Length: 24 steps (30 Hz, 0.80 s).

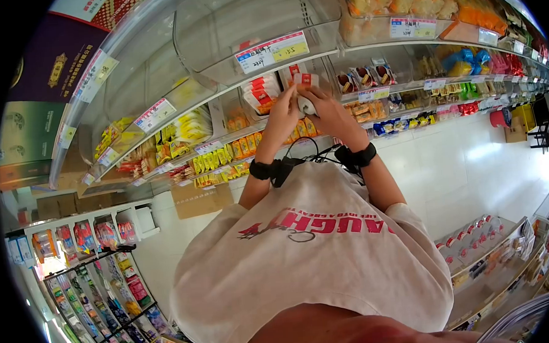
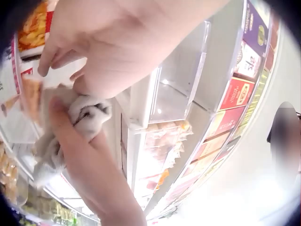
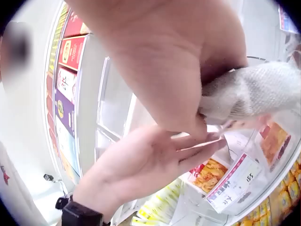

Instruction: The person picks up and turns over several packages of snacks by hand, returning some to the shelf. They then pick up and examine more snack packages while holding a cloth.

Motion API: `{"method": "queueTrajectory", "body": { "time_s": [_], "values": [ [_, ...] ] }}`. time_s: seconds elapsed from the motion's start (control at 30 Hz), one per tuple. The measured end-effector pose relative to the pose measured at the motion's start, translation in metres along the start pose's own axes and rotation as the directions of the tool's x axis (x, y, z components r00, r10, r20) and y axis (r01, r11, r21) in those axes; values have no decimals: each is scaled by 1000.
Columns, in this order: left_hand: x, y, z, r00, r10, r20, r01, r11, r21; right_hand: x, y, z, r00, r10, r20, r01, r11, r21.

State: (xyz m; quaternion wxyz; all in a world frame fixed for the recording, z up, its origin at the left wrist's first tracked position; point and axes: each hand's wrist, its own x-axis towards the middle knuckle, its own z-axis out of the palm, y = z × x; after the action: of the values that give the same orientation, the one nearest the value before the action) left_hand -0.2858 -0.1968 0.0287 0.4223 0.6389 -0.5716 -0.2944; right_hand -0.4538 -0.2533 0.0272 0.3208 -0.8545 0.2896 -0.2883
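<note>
My right hand grips a bunched white cloth, which sticks out past the fingers. In the left wrist view the cloth is crumpled and greyish white with dark folds. My left hand is right beside it, fingers extended over a clear shelf bin and close to white packets with red labels. Its fingertips overlap a white packet in the left wrist view. More red-and-white packets stand in the bin to the left. A price tag is on the bin's front.
Curved shelves hold clear bins with price tags. Yellow snack packs lie left of the hands, and dark-and-white packs lie right. A flat cardboard piece is on the floor. Further racks stand behind.
</note>
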Motion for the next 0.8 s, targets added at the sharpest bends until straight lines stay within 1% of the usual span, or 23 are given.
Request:
{"method": "queueTrajectory", "body": {
  "time_s": [0.03, 0.13, 0.23, 0.27, 0.33, 0.37, 0.43, 0.5, 0.53, 0.6, 0.63, 0.7, 0.77, 0.8],
  "values": [
    [-3, 6, -7, 999, -38, 5, 38, 995, 95, 1, 6, 1, 997, 30, 67, -32, 999, 24],
    [-12, 4, -24, 996, -90, 16, 91, 994, -57, -1, 14, 0, 997, 36, 74, -46, 989, 140],
    [-18, 4, -35, 988, -118, -97, 91, 964, -249, -1, 6, -5, 985, 172, 21, -173, 964, 200],
    [-22, 6, -38, 967, -144, -212, 109, 980, -166, 0, 2, -4, 984, 176, -19, -162, 937, 309],
    [-27, 10, -41, 912, -53, -407, 32, 998, -60, 6, -8, 2, 975, 198, -99, -120, 850, 513],
    [-30, 10, -42, 870, 1, -494, 0, 1000, 2, 11, -13, 4, 972, 209, -108, -119, 832, 542],
    [-30, -4, -43, 826, 22, -563, -20, 1000, 10, 22, -23, 11, 964, 232, -131, -110, 794, 597],
    [-27, -12, -42, 787, 67, -613, -44, 998, 53, 36, -23, 25, 962, 154, -227, -45, 904, 426],
    [-28, -14, -43, 797, 55, -602, -37, 998, 41, 41, -22, 32, 957, 107, -270, -13, 944, 331],
    [-29, -16, -46, 813, 37, -581, -31, 999, 20, 47, -17, 50, 962, 51, -269, 29, 958, 285],
    [-29, -21, -46, 811, 16, -585, -37, 999, -23, 50, -16, 56, 964, 24, -266, 48, 964, 263],
    [-32, -27, -46, 806, -26, -591, -47, 993, -109, 48, -19, 62, 968, 63, -242, 11, 956, 294],
    [-37, -26, -49, 809, -76, -582, 10, 993, -116, 46, -25, 60, 969, 96, -228, -23, 953, 304],
    [-39, -24, -51, 810, -103, -577, 39, 992, -121, 46, -23, 59, 977, 79, -197, -17, 954, 298]
  ]
}}
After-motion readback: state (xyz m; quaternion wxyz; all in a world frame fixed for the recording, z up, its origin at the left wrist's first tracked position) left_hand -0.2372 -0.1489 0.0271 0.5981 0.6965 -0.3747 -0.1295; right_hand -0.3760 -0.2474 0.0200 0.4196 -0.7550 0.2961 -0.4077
